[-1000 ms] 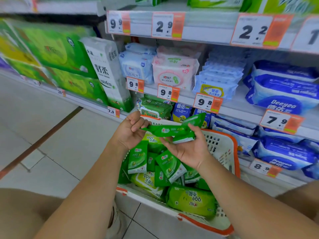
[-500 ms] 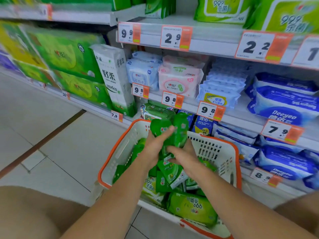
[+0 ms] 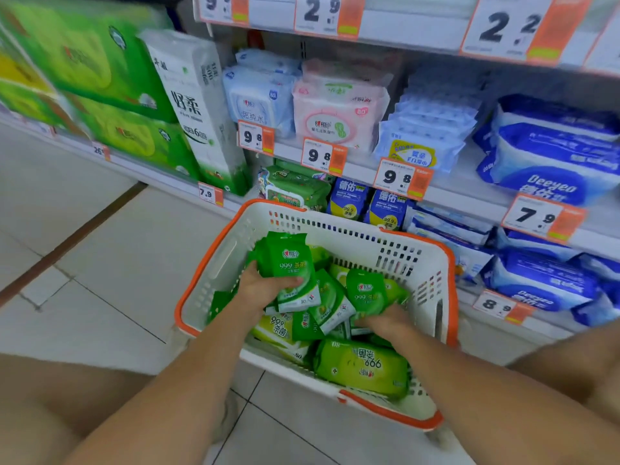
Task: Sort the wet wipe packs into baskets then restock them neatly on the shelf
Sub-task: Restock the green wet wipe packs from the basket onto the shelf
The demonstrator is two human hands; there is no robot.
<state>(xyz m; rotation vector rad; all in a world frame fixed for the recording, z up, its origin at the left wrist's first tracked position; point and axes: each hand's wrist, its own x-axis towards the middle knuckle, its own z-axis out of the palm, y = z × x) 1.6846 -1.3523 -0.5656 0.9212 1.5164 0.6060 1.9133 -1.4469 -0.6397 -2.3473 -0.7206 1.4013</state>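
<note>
**Inspector:** Two hands are down inside the white basket with orange rim [image 3: 214, 250], which sits on the tiled floor [image 3: 100, 229] just in front of the lowest shelf [image 3: 469, 196]. Report the grips.

**Assistant:** The left hand [image 3: 260, 290] is curled round a small stack of green wet wipe packs [image 3: 290, 266], thumb across the front of the top one, holding the stack upright above the heap. The right hand [image 3: 385, 322] is reaching into the loose pile; its fingertips are buried among the packs, so I cannot tell whether it grips one.

**Inspector:** Why held so?

**Assistant:** In my judgement the stack is kept face-out and squared so like packs go together; the other hand appears to be picking out the next match.

**Inspector:** Remaining stock?

**Assistant:** Small green packs lie jumbled in the basket, with a larger green pack marked 666 [image 3: 364, 367] at the near wall.

**Inspector:** Surroundings?

**Assistant:** Shop aisle. Shelves carry blue Deeyeo packs [image 3: 550, 169], a pink pack [image 3: 335, 119] and pale blue packs; orange-and-white price tags [image 3: 322, 156] line the shelf edges. Green tissue bundles [image 3: 110, 82] and a tall white tissue pack [image 3: 198, 105] stand to the left. The edges of the view are blurred.
</note>
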